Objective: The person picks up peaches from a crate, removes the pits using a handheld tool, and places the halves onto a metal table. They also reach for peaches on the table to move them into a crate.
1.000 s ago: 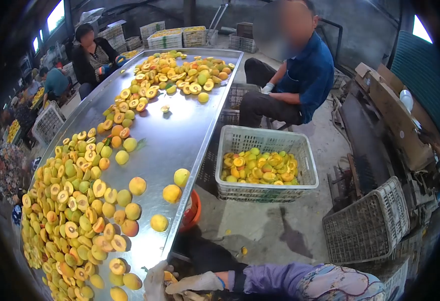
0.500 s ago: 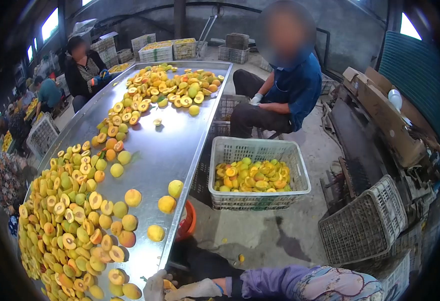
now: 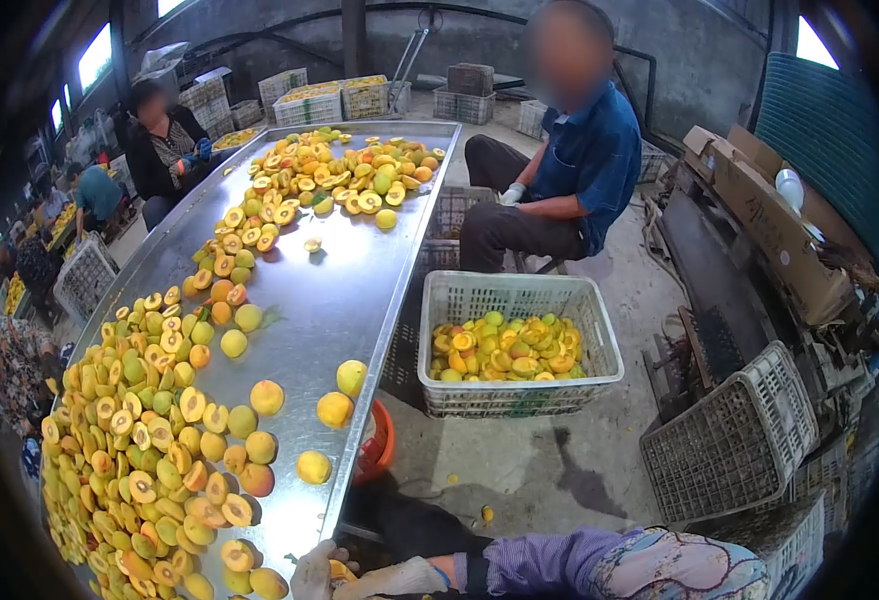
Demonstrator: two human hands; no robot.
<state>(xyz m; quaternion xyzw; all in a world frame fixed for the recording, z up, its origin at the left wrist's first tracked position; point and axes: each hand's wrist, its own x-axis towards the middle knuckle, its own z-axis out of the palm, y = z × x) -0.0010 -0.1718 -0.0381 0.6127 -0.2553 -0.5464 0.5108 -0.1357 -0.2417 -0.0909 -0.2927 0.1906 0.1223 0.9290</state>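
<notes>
At the bottom edge, beside the corner of the metal table, both my hands wear pale work gloves. My left hand is closed round a yellow-orange peach, of which only a small part shows. My right hand, reaching in from the right with a purple striped sleeve, is closed against the same peach. Its fingertips are partly hidden, and no tool can be made out. A large heap of halved and whole peaches covers the near left of the table, with several whole peaches nearer my hands.
A white crate of cut peaches stands on the floor right of the table, near an orange bucket. Beyond it sits a person; another person is across the table. A tilted crate and cardboard lie right.
The view has shifted slightly. My hands stay together round the peach at the table corner. The person across the table has moved their gloved hands a little.
</notes>
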